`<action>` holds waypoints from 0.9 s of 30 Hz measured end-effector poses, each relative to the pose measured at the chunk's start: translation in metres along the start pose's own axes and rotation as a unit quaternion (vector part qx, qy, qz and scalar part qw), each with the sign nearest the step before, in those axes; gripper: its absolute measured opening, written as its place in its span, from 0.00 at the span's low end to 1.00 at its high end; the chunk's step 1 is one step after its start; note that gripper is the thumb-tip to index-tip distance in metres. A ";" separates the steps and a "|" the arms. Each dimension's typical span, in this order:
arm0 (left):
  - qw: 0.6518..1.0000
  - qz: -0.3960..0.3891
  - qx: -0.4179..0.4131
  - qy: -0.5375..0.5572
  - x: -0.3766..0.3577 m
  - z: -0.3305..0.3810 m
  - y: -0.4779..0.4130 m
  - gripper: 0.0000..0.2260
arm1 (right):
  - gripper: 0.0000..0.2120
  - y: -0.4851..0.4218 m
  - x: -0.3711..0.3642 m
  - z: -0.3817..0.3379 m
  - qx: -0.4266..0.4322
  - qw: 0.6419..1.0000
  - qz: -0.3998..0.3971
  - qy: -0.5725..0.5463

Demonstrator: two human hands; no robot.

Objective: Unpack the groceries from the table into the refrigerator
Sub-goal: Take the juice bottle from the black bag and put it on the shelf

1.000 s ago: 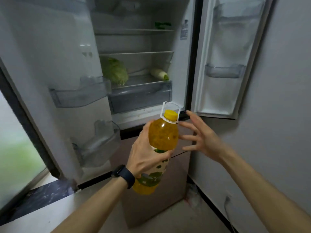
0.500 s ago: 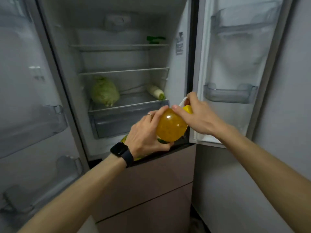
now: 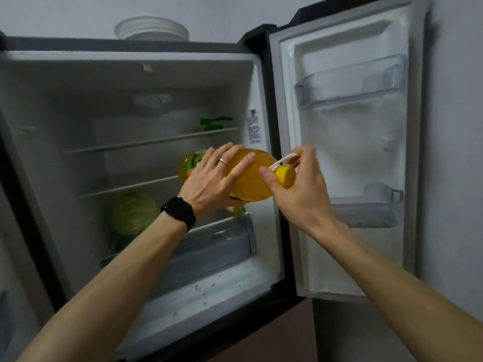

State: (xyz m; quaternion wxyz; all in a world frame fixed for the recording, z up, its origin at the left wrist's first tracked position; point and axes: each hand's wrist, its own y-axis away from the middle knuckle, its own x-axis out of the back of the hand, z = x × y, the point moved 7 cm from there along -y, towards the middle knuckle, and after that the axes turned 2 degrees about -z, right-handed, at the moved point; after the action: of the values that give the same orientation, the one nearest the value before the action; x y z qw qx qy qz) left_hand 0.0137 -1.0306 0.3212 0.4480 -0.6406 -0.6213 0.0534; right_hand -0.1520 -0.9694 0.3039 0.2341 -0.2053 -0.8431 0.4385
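Note:
A large bottle of yellow oil (image 3: 252, 178) with a yellow cap (image 3: 286, 176) and a white carry handle lies on its side in the air, base pointing into the open refrigerator (image 3: 167, 105). My left hand (image 3: 214, 180) wraps over the bottle's body from the near side. My right hand (image 3: 292, 186) grips its neck and the white handle by the cap. The bottle hangs between the two wire shelves, at the right side of the compartment.
A green cabbage (image 3: 134, 211) lies on the lower shelf above the clear drawer (image 3: 222, 244). Green vegetables (image 3: 215, 123) sit on the top shelf. The right door (image 3: 350, 152) stands open with two clear bins. White bowls (image 3: 151, 28) are stacked on top of the refrigerator.
The bottle has been tipped from upright to lying sideways and lifted up to shelf height. My right hand went from free beside it to gripping the neck and handle. The view rose.

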 end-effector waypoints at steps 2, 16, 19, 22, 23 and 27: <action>1.000 0.015 -0.025 -0.006 -0.013 -0.011 -0.008 0.51 | 0.23 -0.006 -0.009 0.008 0.004 1.000 0.023 0.000; 0.991 0.128 -0.025 0.038 -0.114 -0.101 -0.022 0.43 | 0.25 -0.072 -0.087 0.041 0.082 0.988 0.097 0.089; 0.991 0.128 -0.006 0.043 -0.136 -0.125 -0.017 0.50 | 0.23 -0.089 -0.116 0.051 0.108 0.985 0.084 0.108; 0.993 0.082 0.070 0.044 -0.154 -0.150 -0.012 0.53 | 0.20 -0.109 -0.147 0.067 0.110 0.984 0.068 0.120; 0.992 0.055 0.108 0.038 -0.159 -0.158 -0.009 0.52 | 0.20 -0.115 -0.158 0.071 0.111 0.983 0.066 0.132; 0.971 -0.033 0.224 0.078 -0.177 -0.174 0.008 0.48 | 0.18 -0.132 -0.199 0.083 0.137 0.972 0.081 0.173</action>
State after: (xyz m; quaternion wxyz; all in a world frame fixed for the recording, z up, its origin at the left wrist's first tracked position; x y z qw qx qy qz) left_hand 0.0891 -1.2670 0.3326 0.6290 -0.5051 -0.5773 0.1263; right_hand -0.0574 -1.2026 0.3298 0.3657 -0.3118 -0.7020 0.5256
